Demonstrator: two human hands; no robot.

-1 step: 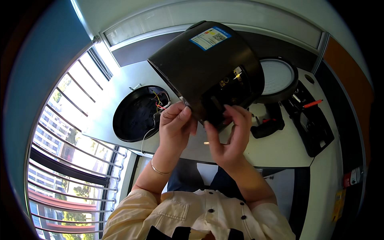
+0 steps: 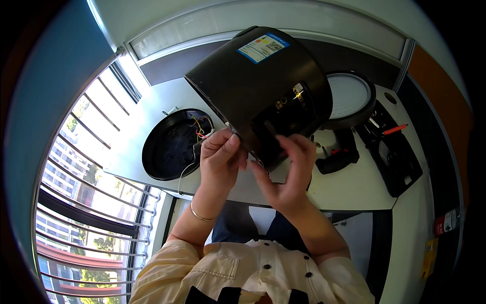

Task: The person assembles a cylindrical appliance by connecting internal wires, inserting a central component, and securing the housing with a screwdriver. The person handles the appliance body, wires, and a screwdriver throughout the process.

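A black cylindrical appliance housing [image 2: 263, 76], like an air fryer's shell, lies on its side over the table. It has a glossy control panel and a blue-and-white label. My left hand [image 2: 220, 152] is closed in a pinch on the lower part of its open left rim. Just right of that, my right hand [image 2: 291, 169] is open, thumb and fingers apart, close to the housing's underside by the panel. Whether its fingertips touch the shell I cannot tell. The left hand's inner fingertips are partly hidden.
A round black shallow cover [image 2: 172, 147] with coloured wires [image 2: 200, 126] lies at left. At right are a round dark-rimmed part [image 2: 349, 96], a black power drill [image 2: 341, 154] and a black tool case [image 2: 392, 157] with a red screwdriver [image 2: 395, 129]. Barred windows stand left.
My right hand has shifted slightly left and its thumb has moved down off the rim area. The housing has moved a little left in the picture; the left hand keeps its pinch.
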